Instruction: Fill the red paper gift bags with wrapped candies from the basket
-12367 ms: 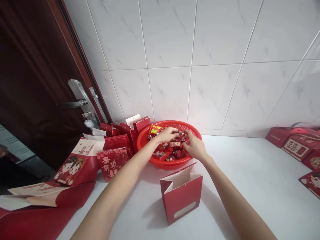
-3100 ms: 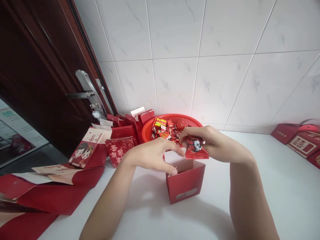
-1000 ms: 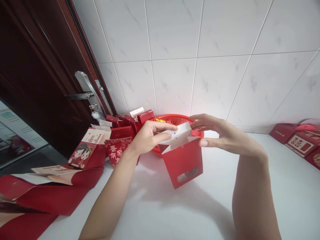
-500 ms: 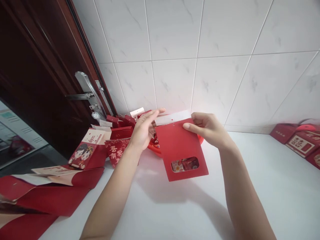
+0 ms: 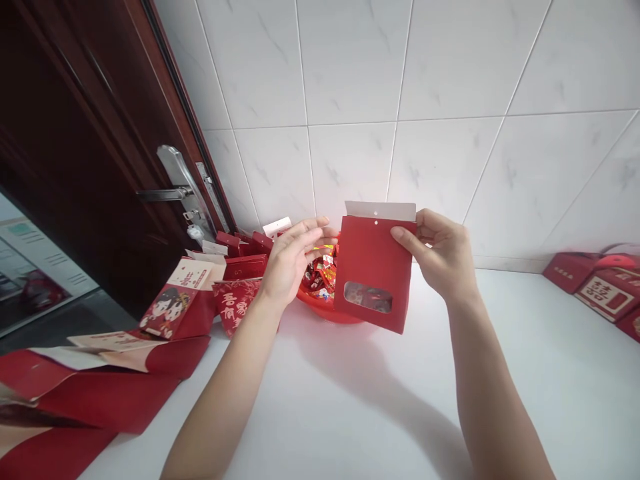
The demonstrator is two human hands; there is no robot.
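The fingers of the right hand (image 5: 443, 257) grip a red paper bag (image 5: 373, 267) with a clear window showing wrapped sweets. The left hand (image 5: 295, 261) stays open just beside it, near a red plastic basket (image 5: 325, 315).

Wrapped sweets (image 5: 320, 275) lie in the basket (image 5: 327, 313) on the counter (image 5: 525, 373); paper gift bags (image 5: 180, 313) stand left of it, a door (image 5: 85, 167) beyond them, boxes (image 5: 605, 297) well right, wall tiles (image 5: 450, 167) behind.

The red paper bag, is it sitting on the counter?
No, the right hand holds the red paper bag up in the air above the white counter.
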